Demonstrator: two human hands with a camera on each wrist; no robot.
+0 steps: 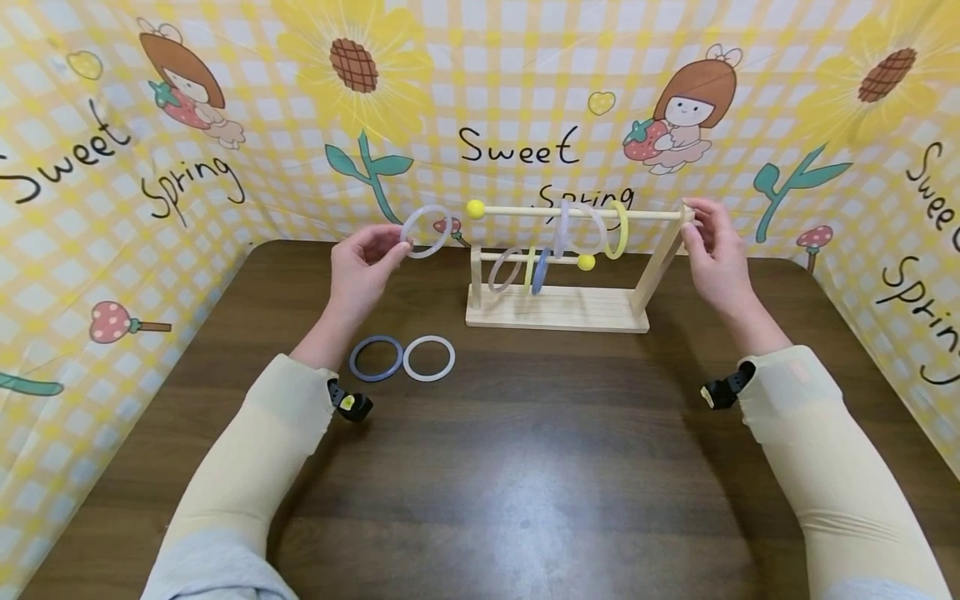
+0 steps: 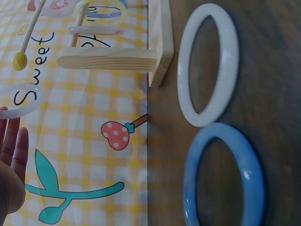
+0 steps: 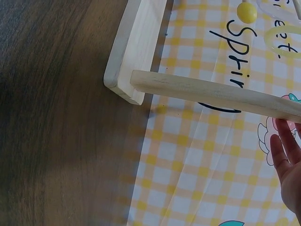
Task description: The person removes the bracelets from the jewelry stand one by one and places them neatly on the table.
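My left hand point(image 1: 362, 271) pinches a pale translucent ring point(image 1: 427, 232) between thumb and fingers, just left of the yellow ball point(image 1: 476, 209) that tips the upper rod. The same pale ring point(image 2: 21, 110) shows at the edge of the left wrist view. At the top of the tall post point(image 1: 660, 258) of a wooden stand point(image 1: 558, 310), my right hand point(image 1: 716, 250) grips the wood. On the upper rod hang pale lilac rings point(image 1: 562, 229) and a yellow ring point(image 1: 618, 231). The shorter rod carries a pale ring point(image 1: 505, 270), a yellow one and a blue ring point(image 1: 539, 272).
A blue ring point(image 1: 377, 358) and a white ring point(image 1: 429, 358) lie flat side by side on the dark wooden table point(image 1: 525, 467), in front of my left hand. Behind and beside the table hangs a yellow checked cloth point(image 1: 495, 75).
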